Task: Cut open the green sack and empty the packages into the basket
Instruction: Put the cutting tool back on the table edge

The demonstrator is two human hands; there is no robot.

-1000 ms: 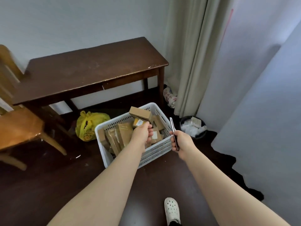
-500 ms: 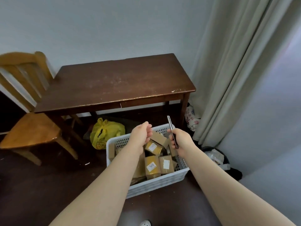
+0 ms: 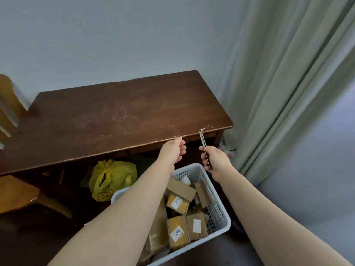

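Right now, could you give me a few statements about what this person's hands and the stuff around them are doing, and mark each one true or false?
1. The right hand grips a slim cutter. True.
2. The left hand holds a package. False: it is empty, fingers loosely curled.
3. The white basket contains brown packages. True.
4. The yellow bag sits on top of the table. False: it lies on the floor beneath it.
5. A curtain hangs right of the table. True.
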